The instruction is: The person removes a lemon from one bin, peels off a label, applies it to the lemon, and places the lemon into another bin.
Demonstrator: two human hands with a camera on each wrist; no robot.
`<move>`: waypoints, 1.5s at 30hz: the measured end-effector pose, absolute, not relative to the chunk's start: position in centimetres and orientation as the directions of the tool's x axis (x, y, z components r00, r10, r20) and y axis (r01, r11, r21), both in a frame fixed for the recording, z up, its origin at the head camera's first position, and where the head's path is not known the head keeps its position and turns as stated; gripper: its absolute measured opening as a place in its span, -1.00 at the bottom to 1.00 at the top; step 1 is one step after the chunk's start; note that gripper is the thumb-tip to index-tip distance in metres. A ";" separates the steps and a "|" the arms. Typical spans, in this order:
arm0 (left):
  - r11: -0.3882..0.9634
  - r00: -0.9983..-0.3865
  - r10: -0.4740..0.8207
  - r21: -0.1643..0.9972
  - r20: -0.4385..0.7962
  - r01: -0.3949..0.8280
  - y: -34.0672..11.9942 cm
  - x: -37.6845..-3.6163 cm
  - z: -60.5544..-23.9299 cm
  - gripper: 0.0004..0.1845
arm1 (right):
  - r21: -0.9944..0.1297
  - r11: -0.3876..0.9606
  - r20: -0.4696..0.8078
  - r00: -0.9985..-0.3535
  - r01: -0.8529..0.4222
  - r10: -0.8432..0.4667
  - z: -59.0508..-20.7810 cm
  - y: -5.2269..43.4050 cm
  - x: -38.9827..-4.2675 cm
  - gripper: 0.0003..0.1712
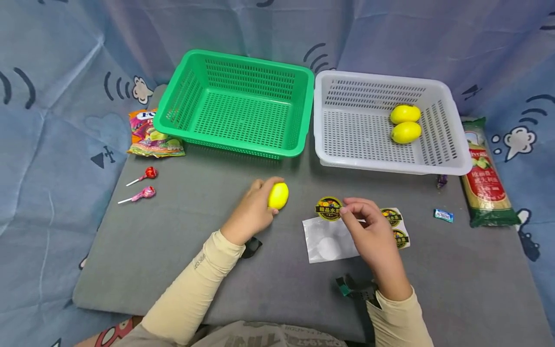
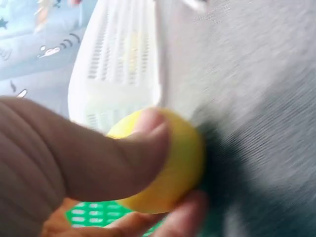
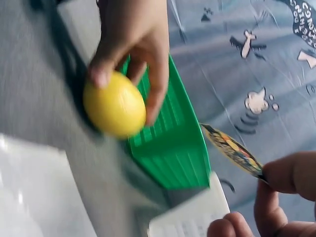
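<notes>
Nearest the person, two cream sleeves reach over the grey worktop (image 1: 173,241). The right hand (image 1: 373,231) pinches a round sticker (image 1: 329,208) by its edge between thumb and fingers (image 3: 291,175); in the right wrist view the sticker stands edge-on, clear of the worktop. Under that hand lies a white backing sheet (image 1: 323,238), with two more stickers (image 1: 396,229) on it at the hand's right. The left hand (image 1: 251,214) grips a yellow lemon (image 1: 278,195), thumb (image 2: 128,148) over the top and fingers curled round it; the lemon sits low over the worktop, in front of the baskets, left of the sticker.

Farther left lie two lollipops (image 1: 140,185), side by side. To the right, a small blue sweet (image 1: 443,215) lies near a long noodle packet (image 1: 485,173).

Beyond, a green basket (image 1: 299,115) stands beside a white basket (image 1: 325,140), rims nearly touching. Two lemons (image 1: 405,124) rest together in the white one, near its right wall. A snack bag (image 1: 151,137) lies at the green basket's left corner. Blue patterned cloth (image 1: 52,96) hangs behind.
</notes>
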State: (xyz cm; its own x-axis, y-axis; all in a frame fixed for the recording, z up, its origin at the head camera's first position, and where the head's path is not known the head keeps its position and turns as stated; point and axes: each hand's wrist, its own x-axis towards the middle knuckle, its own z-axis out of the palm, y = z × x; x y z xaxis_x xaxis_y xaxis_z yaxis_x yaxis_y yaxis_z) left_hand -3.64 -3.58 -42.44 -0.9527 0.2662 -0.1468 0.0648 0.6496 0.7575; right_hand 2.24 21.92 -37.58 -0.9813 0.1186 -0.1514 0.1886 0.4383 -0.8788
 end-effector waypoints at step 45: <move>-0.530 -0.931 0.359 0.836 0.071 -0.140 -0.2 -0.7 -43.1 -0.61 | -0.949 0.232 -0.214 -0.977 0.212 0.018 -37.4 18.7 1.9 -0.74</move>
State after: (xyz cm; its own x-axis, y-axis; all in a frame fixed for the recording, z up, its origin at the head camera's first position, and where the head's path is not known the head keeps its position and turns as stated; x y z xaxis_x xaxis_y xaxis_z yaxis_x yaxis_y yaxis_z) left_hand -0.74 -0.24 -43.09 -0.9308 0.3586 0.0710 -0.1404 -0.5300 0.8363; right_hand 1.93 18.67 -37.40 -0.9766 0.0183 -0.2141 0.2124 0.2323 -0.9492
